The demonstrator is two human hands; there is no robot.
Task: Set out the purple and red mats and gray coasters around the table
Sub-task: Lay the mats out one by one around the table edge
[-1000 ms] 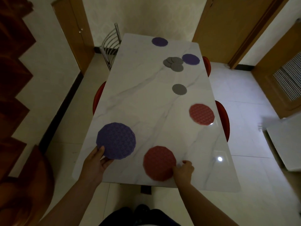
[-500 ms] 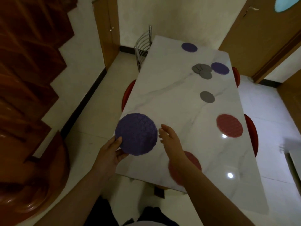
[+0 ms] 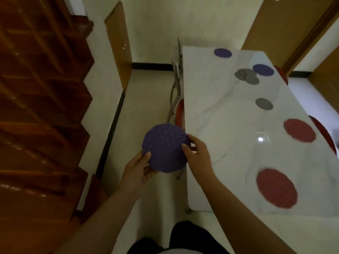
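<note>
Mat position: I see the purple mat (image 3: 166, 148) between both hands, off the left edge of the surface (image 3: 220, 125), above the floor.
Mat attitude: round, no long axis; patterned face tilted up toward the camera.
Left hand (image 3: 137, 167): thumb on the lower-left rim, fingers beneath, pinching it.
Right hand (image 3: 197, 154): thumb on the right rim, fingers curled behind, gripping it.

the table (image 3: 220, 125) hides most of the red chair seats (image 3: 179, 114), the purple mat (image 3: 165, 147) covers most fingers of the left hand (image 3: 136, 171), and the near red mat (image 3: 277, 188) is blurry
</note>
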